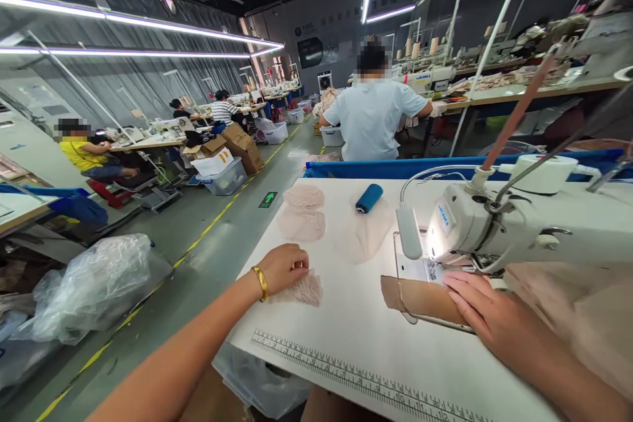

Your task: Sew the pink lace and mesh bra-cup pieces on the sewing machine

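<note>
Head view, from the left: a crumpled clear plastic bag [93,287] lies on the floor beside the white table [346,336]. The left hand [284,268], a gold bangle [260,282] at its wrist, rests near the table's left edge with its fingers curled shut on a small pink lace piece [309,290]. That piece lies flat on the table and sticks out to the right of the knuckles. Farther back sit a stack of similar lace pieces [302,211], a sheer pale piece [368,234] and a blue thread spool [369,198]. Right of centre, a tan fabric strip [420,298] lies on the machine bed. The right hand [487,316] lies on its right end, fingers stretched flat and close together, pressing rather than gripping. The sewing machine [494,224] stands just behind, its lamp lit over the needle area.

By my reading, the step in hand is picking up: one hand gathers a lace piece while the other pins the strip at the machine. Bringing the two together would call for lifting the thin lace without creasing it and laying its edge square to the strip, with the strip kept from sliding.

The needle and presser foot are lost in glare under the machine head. The left fingertips are tucked under the hand, so how much lace they hold is unclear. Pale fabric [568,303] at the right runs out of frame.
</note>
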`<state>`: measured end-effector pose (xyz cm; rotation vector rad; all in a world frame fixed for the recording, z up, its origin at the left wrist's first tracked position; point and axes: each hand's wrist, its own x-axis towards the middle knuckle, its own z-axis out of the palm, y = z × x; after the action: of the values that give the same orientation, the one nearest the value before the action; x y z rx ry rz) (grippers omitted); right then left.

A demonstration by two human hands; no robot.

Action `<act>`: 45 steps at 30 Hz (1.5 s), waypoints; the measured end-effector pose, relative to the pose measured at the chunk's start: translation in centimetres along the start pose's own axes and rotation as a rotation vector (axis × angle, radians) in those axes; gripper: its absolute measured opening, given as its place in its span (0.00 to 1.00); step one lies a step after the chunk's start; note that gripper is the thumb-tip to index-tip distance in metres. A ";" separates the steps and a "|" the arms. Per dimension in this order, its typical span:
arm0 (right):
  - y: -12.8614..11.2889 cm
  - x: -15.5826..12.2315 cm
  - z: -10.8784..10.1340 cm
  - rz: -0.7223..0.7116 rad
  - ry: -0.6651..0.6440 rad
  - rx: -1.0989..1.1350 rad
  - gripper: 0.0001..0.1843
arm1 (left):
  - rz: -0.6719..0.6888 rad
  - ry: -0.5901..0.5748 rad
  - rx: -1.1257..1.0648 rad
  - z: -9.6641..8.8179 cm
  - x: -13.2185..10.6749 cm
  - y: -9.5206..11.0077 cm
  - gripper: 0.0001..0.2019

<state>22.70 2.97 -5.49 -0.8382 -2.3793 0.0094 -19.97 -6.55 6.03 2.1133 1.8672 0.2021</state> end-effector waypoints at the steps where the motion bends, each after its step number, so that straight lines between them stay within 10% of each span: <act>1: -0.5 0.2 -0.2 -0.022 -0.014 0.038 0.15 | 0.033 0.019 -0.007 0.0 0.2 1.1 0.07; 11: -4.7 2.9 -3.6 0.101 -0.176 0.596 0.16 | 0.362 0.379 -0.344 0.4 0.6 13.2 0.05; 14: -5.1 3.1 -4.5 0.296 -0.348 0.935 0.38 | 0.368 0.263 -0.431 2.3 0.9 15.5 0.05; 17: -5.0 3.4 -5.2 0.309 -0.453 1.174 0.33 | 0.468 -0.065 -0.563 3.7 1.3 17.1 0.08; 19: -4.6 3.7 -5.6 0.322 -0.455 1.229 0.27 | 0.514 -0.204 -0.608 4.0 2.0 17.4 0.10; 24: -3.7 4.1 -5.9 0.324 -0.390 1.212 0.33 | 0.372 0.028 -0.569 4.7 5.4 16.3 0.15; 27: -3.7 4.2 -5.4 0.356 -0.387 1.138 0.29 | 0.339 -0.189 -0.695 5.9 7.6 16.0 0.31; 32: -3.6 4.0 -4.8 0.590 -0.328 1.021 0.20 | 0.191 -0.300 -0.861 7.6 9.8 16.1 0.13; 39: -4.8 3.4 -4.7 0.367 -0.200 0.758 0.36 | 0.107 -0.308 -0.834 7.4 10.2 16.3 0.15; 45: -4.2 3.4 -4.4 0.619 -0.436 1.302 0.15 | 0.067 -0.640 -1.033 7.2 9.5 15.5 0.20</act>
<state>20.60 0.73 0.81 -0.8325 -1.7184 1.8753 -1.84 0.28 3.30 1.2830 0.9670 0.3538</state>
